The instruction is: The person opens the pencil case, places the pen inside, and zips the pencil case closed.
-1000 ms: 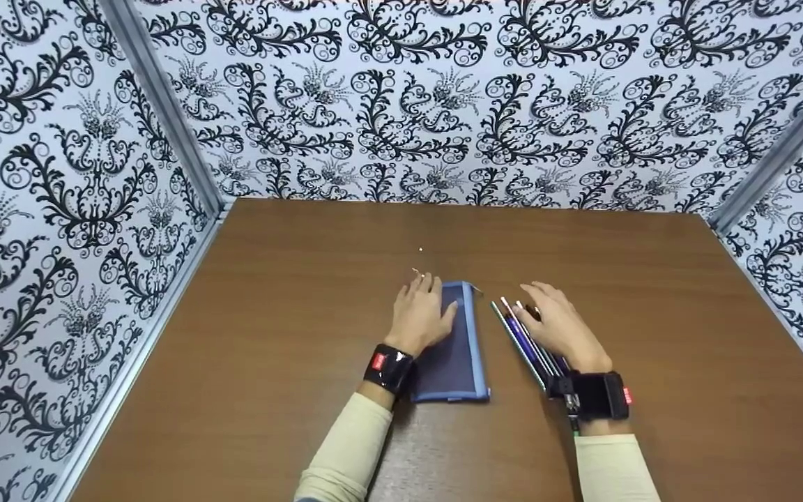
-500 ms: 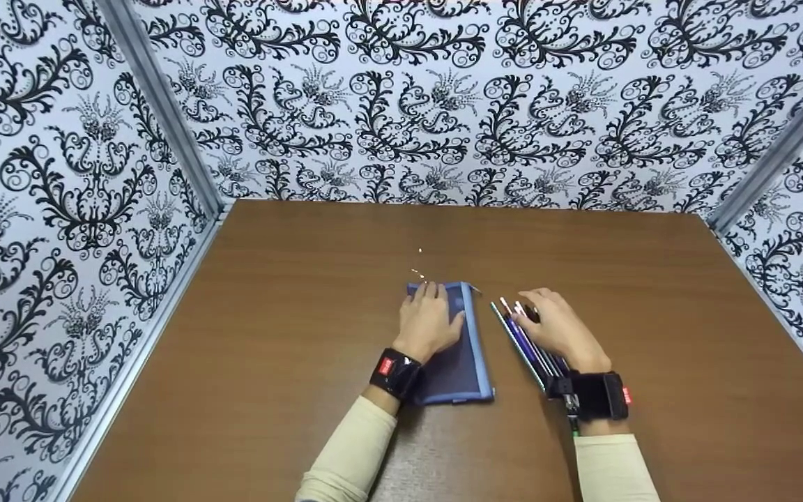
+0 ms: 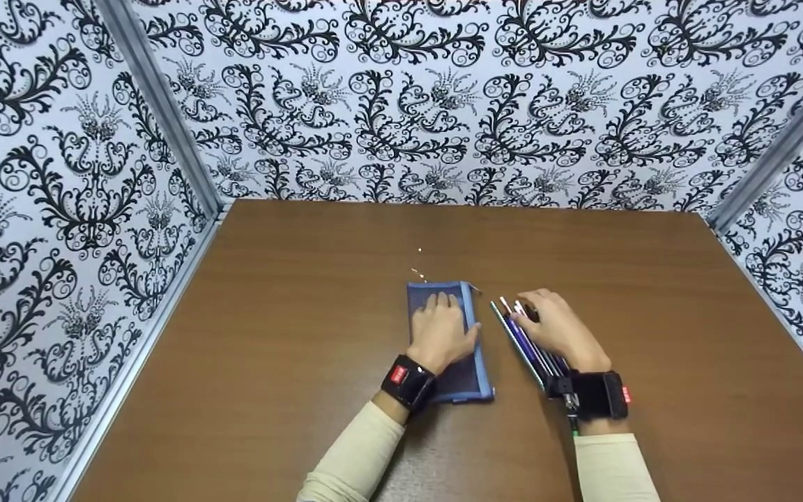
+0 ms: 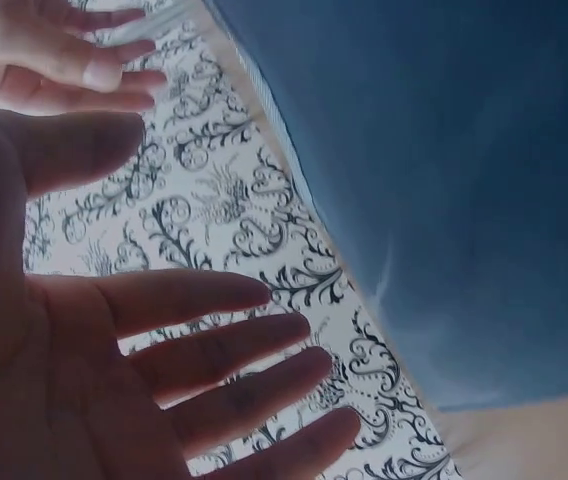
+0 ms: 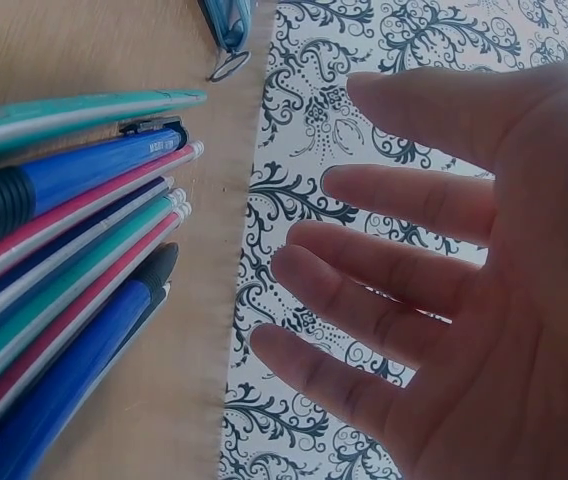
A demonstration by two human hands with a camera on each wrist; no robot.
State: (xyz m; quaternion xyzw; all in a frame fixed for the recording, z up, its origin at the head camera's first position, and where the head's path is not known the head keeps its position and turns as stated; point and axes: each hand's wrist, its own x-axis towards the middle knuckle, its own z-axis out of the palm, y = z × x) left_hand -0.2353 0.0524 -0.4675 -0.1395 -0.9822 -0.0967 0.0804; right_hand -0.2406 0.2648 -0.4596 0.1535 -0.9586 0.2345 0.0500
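Observation:
A blue zippered mesh pencil case lies flat on the brown table. My left hand hovers over it with fingers stretched out and holds nothing. In the left wrist view the case fills the upper right, apart from the fingers of my left hand. My right hand is above a bundle of pencils and pens, partly covering it. The right wrist view has striped pencils and blue pens side by side, with the relaxed fingers of my right hand apart from them.
Walls with black floral print stand behind and at both sides of the table. Small bright specks show just beyond the case. A zipper pull sticks out at the case's corner.
My left hand has drawn back from the far edge of the pencil case and shifted right, over its middle. The case has shifted very slightly. My right hand has hardly moved.

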